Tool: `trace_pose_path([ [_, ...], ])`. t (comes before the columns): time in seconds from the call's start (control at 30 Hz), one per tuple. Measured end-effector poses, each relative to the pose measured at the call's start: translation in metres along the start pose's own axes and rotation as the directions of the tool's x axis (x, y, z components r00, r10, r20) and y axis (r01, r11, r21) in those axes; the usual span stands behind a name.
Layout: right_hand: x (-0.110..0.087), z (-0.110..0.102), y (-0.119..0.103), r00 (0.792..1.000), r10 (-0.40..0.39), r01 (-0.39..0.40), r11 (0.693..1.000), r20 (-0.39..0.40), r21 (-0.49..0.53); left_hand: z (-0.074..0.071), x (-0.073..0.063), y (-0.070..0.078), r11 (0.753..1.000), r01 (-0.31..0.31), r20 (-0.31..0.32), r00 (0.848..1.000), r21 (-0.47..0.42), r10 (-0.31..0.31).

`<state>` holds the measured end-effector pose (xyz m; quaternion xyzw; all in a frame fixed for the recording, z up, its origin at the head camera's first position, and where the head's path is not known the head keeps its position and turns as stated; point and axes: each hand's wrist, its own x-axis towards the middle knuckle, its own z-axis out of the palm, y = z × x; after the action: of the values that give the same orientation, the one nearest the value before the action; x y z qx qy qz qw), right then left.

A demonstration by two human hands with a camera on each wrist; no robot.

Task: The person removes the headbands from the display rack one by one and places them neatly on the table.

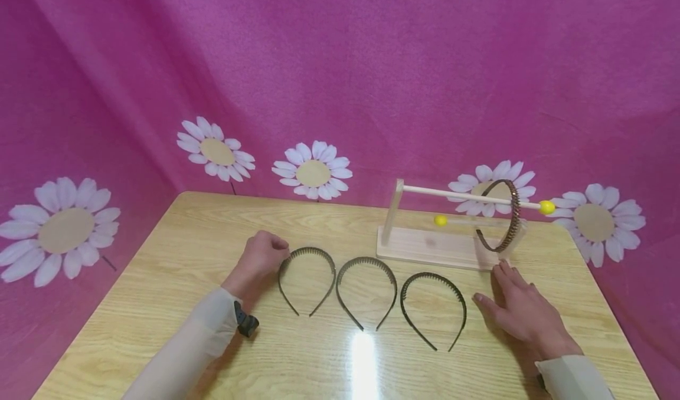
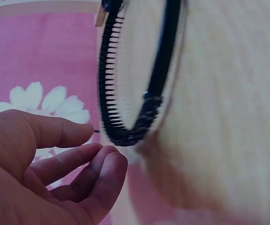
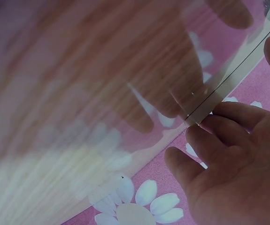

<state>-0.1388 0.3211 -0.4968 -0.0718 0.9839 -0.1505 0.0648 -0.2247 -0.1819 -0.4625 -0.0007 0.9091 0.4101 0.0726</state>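
Note:
My left hand (image 1: 264,251) is at the upper left of the leftmost black toothed headband (image 1: 334,265), which lies on the table. In the left wrist view its thumb and fingers are parted and loosely bent, right beside the curve of that headband (image 2: 103,75). Two similar headbands, a middle one (image 1: 395,279) and a right one (image 1: 464,308), lie in a row beside it. My right hand (image 1: 531,317) lies with fairly straight fingers at the front right edge of a wooden rack (image 1: 441,253); in the right wrist view the fingertips (image 3: 198,136) meet the edge of its base.
A brown beaded headband (image 1: 514,217) hangs on the rack's upper rod (image 1: 446,193), close to its yellow end knob (image 1: 546,207). Another yellow knob (image 1: 440,220) tips the lower rod. A pink cloth with daisies (image 1: 340,81) rises behind the wooden table (image 1: 297,364).

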Motion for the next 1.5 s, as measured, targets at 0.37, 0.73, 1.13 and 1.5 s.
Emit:
trace_pose_path([
  [0.37,0.0,-0.001,-0.002,1.0,0.016,-0.016,1.0,-0.003,0.008,-0.002,-0.001,0.044,0.996,-0.075,-0.007,0.997,-0.053,0.075],
  [0.73,0.0,-0.006,-0.003,1.0,0.014,-0.014,1.0,0.008,0.008,0.037,-0.015,0.114,0.953,-0.229,0.107,0.962,-0.198,0.253],
  [1.13,0.0,-0.002,-0.005,1.0,-0.002,0.002,1.0,-0.017,0.008,0.102,-0.016,0.176,0.885,-0.284,0.158,0.919,-0.37,0.361],
  [1.5,0.0,-0.003,-0.003,1.0,0.012,-0.011,1.0,-0.026,0.022,0.159,-0.013,0.221,0.849,-0.349,0.122,0.897,-0.398,0.426],
])
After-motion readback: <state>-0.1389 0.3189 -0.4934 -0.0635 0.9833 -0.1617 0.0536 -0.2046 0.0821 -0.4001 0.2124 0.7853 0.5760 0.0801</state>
